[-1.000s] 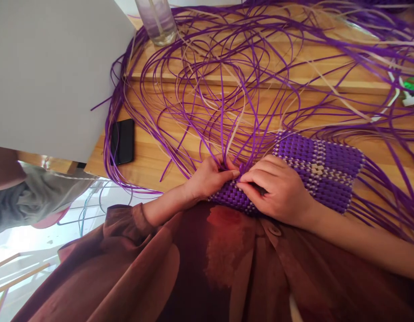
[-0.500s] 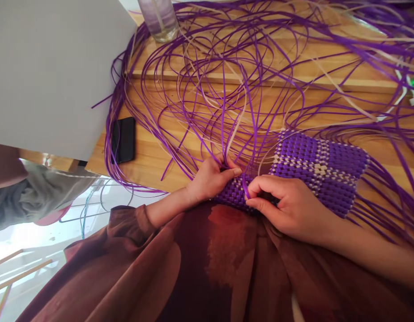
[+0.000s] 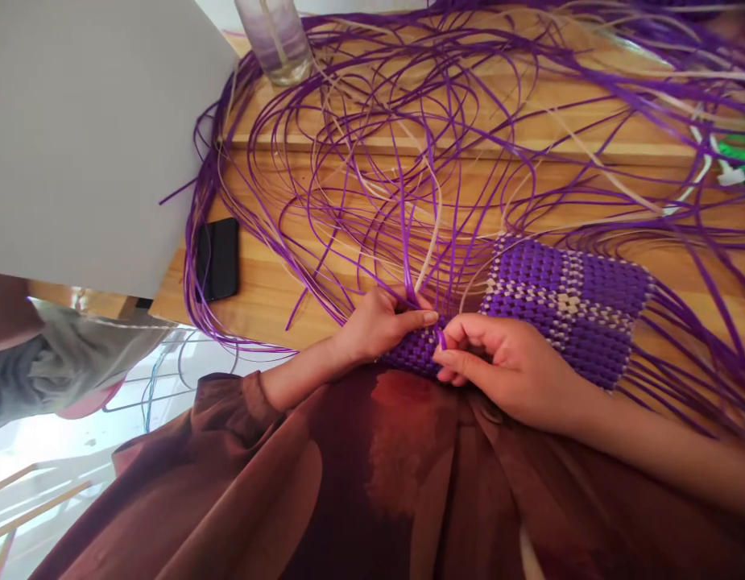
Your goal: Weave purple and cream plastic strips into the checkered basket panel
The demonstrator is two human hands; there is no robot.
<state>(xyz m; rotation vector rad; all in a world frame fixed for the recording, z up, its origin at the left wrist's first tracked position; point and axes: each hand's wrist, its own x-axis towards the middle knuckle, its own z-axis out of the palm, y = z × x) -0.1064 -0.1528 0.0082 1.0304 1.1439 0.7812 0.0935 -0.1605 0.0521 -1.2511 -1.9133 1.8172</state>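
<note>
My left hand [image 3: 384, 326] is closed on the edge of a purple woven piece [image 3: 408, 352], its thumb lying along the top edge. Purple and cream strips [image 3: 407, 242] rise from behind those fingers. Just to the right, my right hand [image 3: 498, 354] pinches a purple strip [image 3: 441, 337] between thumb and forefinger, close against the weave. Partly behind my right hand lies a larger woven panel [image 3: 595, 298], purple with cream bands crossing in a checked pattern. Whether the two woven parts join is hidden by the hand.
Long loose purple and cream strips [image 3: 348, 161] tangle over the wooden table [image 3: 257, 266]. A black phone [image 3: 218, 259] lies near its left end. At the back stands a clear glass [image 3: 276, 44]. A grey panel [image 3: 94, 137] is at left, with another person's clothed leg [image 3: 64, 354] below it.
My right hand has shifted slightly left, bringing the pinched purple strip closer to the weave and my left thumb. The left hand keeps its hold. The whole view has shifted a little.
</note>
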